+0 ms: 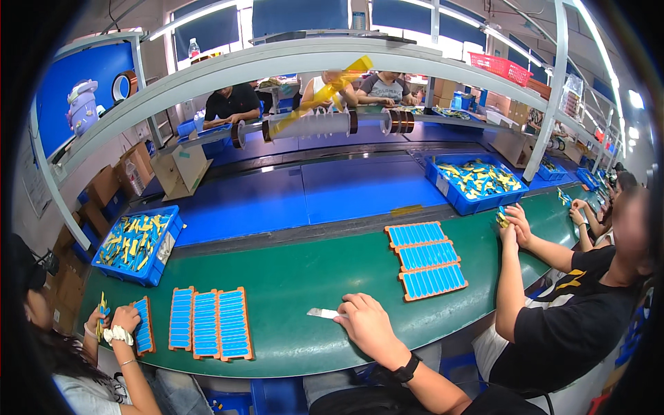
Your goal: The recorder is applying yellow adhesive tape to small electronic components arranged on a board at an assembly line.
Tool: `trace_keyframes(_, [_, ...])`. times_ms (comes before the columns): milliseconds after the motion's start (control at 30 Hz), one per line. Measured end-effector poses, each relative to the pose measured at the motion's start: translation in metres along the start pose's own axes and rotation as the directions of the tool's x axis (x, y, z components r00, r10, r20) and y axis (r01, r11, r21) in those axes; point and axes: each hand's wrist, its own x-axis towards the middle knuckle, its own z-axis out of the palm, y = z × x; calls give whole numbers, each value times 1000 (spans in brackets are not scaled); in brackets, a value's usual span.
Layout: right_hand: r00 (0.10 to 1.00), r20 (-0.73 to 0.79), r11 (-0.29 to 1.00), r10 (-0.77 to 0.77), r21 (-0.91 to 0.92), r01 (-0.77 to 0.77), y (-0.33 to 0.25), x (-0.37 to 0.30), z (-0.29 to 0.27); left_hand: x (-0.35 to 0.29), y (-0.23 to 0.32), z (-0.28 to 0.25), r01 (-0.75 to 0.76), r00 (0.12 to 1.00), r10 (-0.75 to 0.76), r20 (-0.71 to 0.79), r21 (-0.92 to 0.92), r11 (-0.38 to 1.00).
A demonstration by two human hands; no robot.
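From the lower right, my right hand [366,325], with a dark watch [405,369] on its wrist, reaches over the green table. Its fingers are closed on a small flat whitish strip [323,313] that points left and has a greyish tip. I cannot tell what kind of thing it is. Beyond the hand, to its right, lie three orange trays [427,257] with rows of blue strips. More such trays [206,323] lie side by side on the left. My left hand is out of view.
Blue bins of yellow and blue pieces stand at the far left [138,242] and far right [477,183]. A co-worker at left handles a tray [143,325]; another at right holds a small piece. Behind the green table [290,277], a metal frame [297,59] carries tape rolls [398,123].
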Motion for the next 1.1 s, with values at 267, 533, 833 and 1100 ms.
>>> trace_keyframes(267, [999,34,999,18,51,-20,8,5,-2,-21,43,32,24,999,-25,-45,-24,999])
trace_keyframes(533, [965,232,992,120,9,-125,7,8,-22,-78,23,80,92,989,-95,-115,-35,995])
trace_keyframes(833, [782,-620,920,-57,273,283,-26,143,-166,-147,-44,134,107,984,-111,-139,-37,994])
trace_keyframes(1100, [342,-752,816,-564,-441,374,-25,335,-302,-41,114,38,-433,875,388,-290,-107,895])
